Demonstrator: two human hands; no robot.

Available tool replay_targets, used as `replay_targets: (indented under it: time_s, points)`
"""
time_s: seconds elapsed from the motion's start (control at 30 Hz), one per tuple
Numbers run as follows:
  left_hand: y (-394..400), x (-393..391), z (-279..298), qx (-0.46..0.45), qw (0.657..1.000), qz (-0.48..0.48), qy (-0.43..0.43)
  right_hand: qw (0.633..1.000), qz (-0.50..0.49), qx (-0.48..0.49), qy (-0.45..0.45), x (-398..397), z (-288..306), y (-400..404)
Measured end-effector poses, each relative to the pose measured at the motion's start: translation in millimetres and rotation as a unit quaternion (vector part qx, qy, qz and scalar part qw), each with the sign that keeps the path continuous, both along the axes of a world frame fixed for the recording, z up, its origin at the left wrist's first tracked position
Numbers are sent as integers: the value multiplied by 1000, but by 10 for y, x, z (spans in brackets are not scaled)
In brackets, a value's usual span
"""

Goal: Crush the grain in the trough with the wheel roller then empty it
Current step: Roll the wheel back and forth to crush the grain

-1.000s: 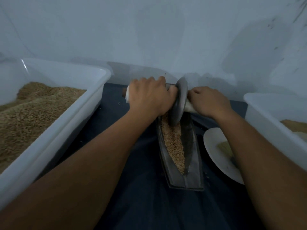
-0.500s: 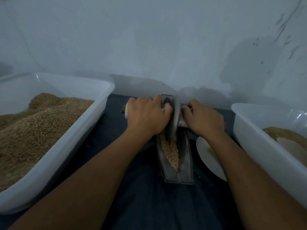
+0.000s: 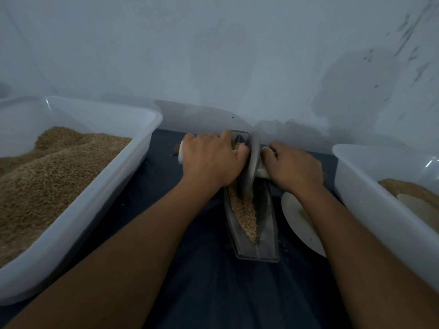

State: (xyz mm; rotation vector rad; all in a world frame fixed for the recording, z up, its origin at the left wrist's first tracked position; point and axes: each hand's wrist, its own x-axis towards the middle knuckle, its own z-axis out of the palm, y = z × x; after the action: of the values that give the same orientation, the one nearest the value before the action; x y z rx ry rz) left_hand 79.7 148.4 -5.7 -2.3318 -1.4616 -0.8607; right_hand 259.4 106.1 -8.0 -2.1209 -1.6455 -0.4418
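Observation:
A dark boat-shaped trough [image 3: 266, 233] lies lengthwise on the dark cloth, with tan grain [image 3: 244, 214] heaped along its left side. The grey wheel roller [image 3: 250, 167] stands on edge in the far half of the trough. Its white axle handle sticks out on both sides. My left hand [image 3: 209, 160] grips the left handle and my right hand [image 3: 294, 167] grips the right one. The far end of the trough is partly hidden behind the wheel and my hands.
A large white tub [image 3: 78, 210] full of grain stands on the left. Another white tub [image 3: 380, 205] with some grain stands on the right. A white plate [image 3: 299, 224] lies between the trough and the right tub. A pale wall rises just behind.
The wheel has rolled away from me toward the far end of the trough, both hands moving with it. The view has pulled back and up.

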Motion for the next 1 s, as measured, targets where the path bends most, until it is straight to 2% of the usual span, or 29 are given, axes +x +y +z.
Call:
replay_targets:
  time_s: [0.27,0.5,1.0]
  points:
    - [99,47,11,1,1000,12,-16,1000,15,-18,-6,85,52,188]
    - [151,156,69,0,999,36,-29,995,75,-44,43,204,82,338]
    - [194,245,67,-13,997,74,-37,987,134,-58,71,358,110,625]
